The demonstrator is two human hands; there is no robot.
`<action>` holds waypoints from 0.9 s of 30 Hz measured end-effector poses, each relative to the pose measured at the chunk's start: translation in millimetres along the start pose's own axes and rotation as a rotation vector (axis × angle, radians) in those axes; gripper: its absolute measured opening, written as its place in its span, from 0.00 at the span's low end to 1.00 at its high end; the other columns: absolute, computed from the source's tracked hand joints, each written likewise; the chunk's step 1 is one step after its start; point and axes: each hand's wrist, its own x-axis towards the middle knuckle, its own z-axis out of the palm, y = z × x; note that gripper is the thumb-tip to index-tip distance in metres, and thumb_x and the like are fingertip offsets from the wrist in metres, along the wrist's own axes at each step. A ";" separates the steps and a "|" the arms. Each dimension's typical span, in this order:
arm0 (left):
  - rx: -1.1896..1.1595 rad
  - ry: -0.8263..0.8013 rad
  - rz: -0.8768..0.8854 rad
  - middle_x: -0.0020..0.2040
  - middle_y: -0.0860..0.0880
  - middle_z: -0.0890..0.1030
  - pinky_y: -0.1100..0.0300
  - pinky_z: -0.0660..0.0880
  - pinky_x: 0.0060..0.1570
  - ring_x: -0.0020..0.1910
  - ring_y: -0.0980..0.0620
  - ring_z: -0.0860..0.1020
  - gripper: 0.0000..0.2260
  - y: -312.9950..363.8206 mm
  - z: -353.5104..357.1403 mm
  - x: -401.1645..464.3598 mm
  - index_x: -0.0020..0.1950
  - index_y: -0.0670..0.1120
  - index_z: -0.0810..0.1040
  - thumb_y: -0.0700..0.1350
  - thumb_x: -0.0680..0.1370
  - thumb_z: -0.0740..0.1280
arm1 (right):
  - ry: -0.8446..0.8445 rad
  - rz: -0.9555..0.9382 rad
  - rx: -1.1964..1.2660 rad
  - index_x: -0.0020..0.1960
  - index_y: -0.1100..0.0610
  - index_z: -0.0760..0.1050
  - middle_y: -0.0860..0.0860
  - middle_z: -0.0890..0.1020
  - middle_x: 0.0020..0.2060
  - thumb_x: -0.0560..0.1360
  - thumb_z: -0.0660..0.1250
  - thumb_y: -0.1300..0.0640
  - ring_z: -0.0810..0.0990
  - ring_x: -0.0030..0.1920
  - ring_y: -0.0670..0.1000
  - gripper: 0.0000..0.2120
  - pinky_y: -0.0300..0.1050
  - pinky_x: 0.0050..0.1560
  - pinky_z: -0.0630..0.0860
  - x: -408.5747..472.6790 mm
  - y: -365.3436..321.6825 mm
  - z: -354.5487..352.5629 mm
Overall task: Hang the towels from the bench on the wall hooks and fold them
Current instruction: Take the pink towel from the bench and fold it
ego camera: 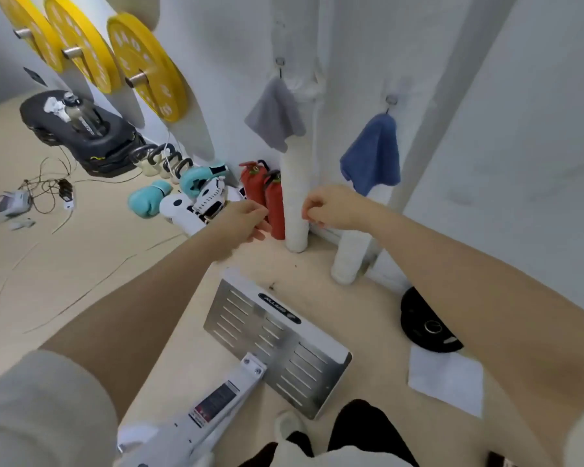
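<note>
Both towels are hanging on the wall already: the grey towel (pixel 275 116) is dangling from the left hook (pixel 279 61), draped partly over a white padded post (pixel 294 193), and the blue towel (pixel 371 156) is hanging from the right hook (pixel 391 100). The left hand (pixel 246 219) is reaching out low with fingers loosely extended, gripping nothing. The right hand (pixel 331 207) is curling its fingers beside the post; can't tell if it's pinching anything. Two red fire extinguishers (pixel 265 197) are standing between the hands.
</note>
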 end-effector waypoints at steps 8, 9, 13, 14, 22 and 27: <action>-0.189 -0.050 -0.295 0.42 0.47 0.81 0.60 0.74 0.40 0.36 0.51 0.78 0.12 -92.7 83.6 -68.9 0.58 0.45 0.72 0.50 0.81 0.56 | -0.276 0.070 -0.245 0.60 0.57 0.73 0.54 0.76 0.59 0.77 0.58 0.59 0.74 0.50 0.54 0.13 0.41 0.48 0.69 -43.7 72.7 76.0; -0.195 -0.036 -0.316 0.42 0.47 0.81 0.59 0.74 0.41 0.36 0.50 0.78 0.12 -106.5 86.7 -79.4 0.58 0.45 0.72 0.49 0.81 0.56 | -0.329 0.032 -0.272 0.59 0.58 0.73 0.55 0.76 0.59 0.77 0.57 0.59 0.74 0.49 0.53 0.13 0.42 0.49 0.69 -47.8 72.8 88.8; -0.236 0.099 -0.391 0.42 0.46 0.80 0.62 0.72 0.39 0.36 0.51 0.77 0.09 -152.5 85.8 -131.0 0.54 0.43 0.74 0.46 0.81 0.57 | -0.474 -0.119 -0.329 0.58 0.61 0.75 0.57 0.77 0.58 0.78 0.55 0.60 0.76 0.52 0.56 0.13 0.43 0.49 0.70 -60.7 57.0 142.8; -0.242 0.130 -0.406 0.41 0.47 0.79 0.62 0.72 0.38 0.36 0.51 0.77 0.09 -162.2 83.8 -145.1 0.54 0.43 0.74 0.45 0.81 0.57 | -0.503 -0.158 -0.341 0.58 0.60 0.75 0.56 0.78 0.58 0.78 0.55 0.61 0.76 0.52 0.56 0.13 0.42 0.49 0.69 -63.0 50.9 156.3; -0.380 0.431 -0.521 0.40 0.48 0.79 0.64 0.71 0.36 0.34 0.52 0.76 0.08 -220.6 57.0 -254.9 0.54 0.43 0.74 0.42 0.80 0.57 | -0.674 -0.403 -0.379 0.57 0.60 0.75 0.55 0.78 0.58 0.78 0.56 0.62 0.75 0.55 0.53 0.13 0.42 0.51 0.70 -104.4 -30.3 240.1; -0.411 0.505 -0.541 0.44 0.49 0.80 0.61 0.73 0.43 0.41 0.51 0.78 0.10 -260.7 36.5 -319.1 0.58 0.44 0.74 0.43 0.80 0.57 | -0.711 -0.511 -0.421 0.56 0.61 0.76 0.54 0.79 0.55 0.77 0.55 0.62 0.73 0.48 0.49 0.13 0.39 0.46 0.66 -128.6 -82.5 289.1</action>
